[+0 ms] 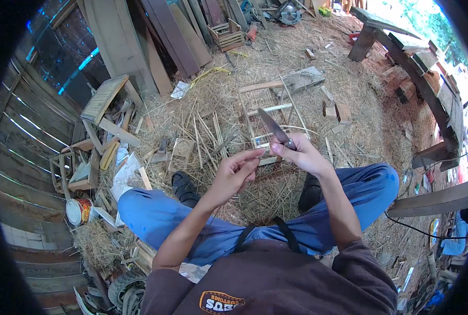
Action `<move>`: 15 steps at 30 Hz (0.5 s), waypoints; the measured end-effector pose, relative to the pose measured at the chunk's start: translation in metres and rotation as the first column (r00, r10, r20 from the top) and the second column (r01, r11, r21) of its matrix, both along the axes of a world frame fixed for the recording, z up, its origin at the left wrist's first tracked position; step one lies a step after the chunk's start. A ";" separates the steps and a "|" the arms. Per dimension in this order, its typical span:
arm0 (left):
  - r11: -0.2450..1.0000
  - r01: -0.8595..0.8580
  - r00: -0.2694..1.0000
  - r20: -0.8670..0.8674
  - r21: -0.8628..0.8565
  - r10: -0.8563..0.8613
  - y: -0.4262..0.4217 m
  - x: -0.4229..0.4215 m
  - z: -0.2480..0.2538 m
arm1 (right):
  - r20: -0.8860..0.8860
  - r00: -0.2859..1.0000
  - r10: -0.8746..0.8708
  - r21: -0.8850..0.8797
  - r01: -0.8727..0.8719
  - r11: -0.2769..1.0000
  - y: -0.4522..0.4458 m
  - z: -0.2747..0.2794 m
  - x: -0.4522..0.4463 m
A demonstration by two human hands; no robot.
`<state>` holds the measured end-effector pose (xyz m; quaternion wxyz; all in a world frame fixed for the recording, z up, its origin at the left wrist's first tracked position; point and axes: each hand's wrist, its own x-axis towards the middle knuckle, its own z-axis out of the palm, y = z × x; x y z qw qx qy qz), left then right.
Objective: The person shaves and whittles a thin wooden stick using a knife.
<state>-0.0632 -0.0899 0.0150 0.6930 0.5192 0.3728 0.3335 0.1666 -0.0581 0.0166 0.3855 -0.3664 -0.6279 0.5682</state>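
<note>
My right hand (pixel 300 153) is closed around the handle of a knife (pixel 274 127), its dark blade angled up and to the left. Beside it, my left hand (pixel 236 172) has its thumb and forefinger pinched together, close to the right thumb. Whatever is between those fingertips is too small to make out. Just beyond both hands, a light wooden frame (pixel 260 87) with slender bars rests on the straw-covered ground. A thin pale strip (pixel 297 127) curves near the right hand; I cannot tell whether it is held.
Thin sticks (pixel 205 128) lie scattered left of the frame. A wooden block (pixel 302 79) sits behind it. Small stools (pixel 105 100) and a paint can (pixel 78 211) stand at left. Planks (pixel 165 37) lean at the back. A heavy wooden bench (pixel 423 58) runs along the right.
</note>
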 end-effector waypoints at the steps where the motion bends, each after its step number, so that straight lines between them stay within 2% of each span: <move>1: 1.000 -0.010 1.000 0.009 -0.002 0.010 -0.002 0.000 0.003 | -0.052 0.998 0.036 -0.057 -0.039 0.998 -0.002 0.002 -0.001; 4: 0.999 -0.053 0.997 0.051 -0.001 0.053 -0.007 0.004 0.007 | -0.173 0.982 0.072 -0.262 -0.117 0.958 -0.002 -0.002 -0.003; 7: 0.989 -0.150 0.985 0.090 0.008 0.149 -0.007 0.009 0.004 | -0.193 0.980 0.044 -0.319 -0.105 0.942 0.002 -0.004 -0.010; 10: 0.969 -0.244 0.969 0.054 0.032 0.242 -0.004 0.012 -0.001 | -0.125 0.992 -0.011 -0.282 -0.025 0.959 0.002 0.003 -0.019; 13: 0.951 -0.302 0.953 0.010 0.068 0.302 0.002 0.012 -0.008 | 0.084 0.988 -0.126 -0.072 0.132 0.989 0.000 0.000 -0.030; 15: 0.944 -0.324 0.946 0.005 0.058 0.324 0.004 0.013 -0.010 | 0.157 0.969 -0.191 0.099 0.177 0.979 0.004 -0.004 -0.033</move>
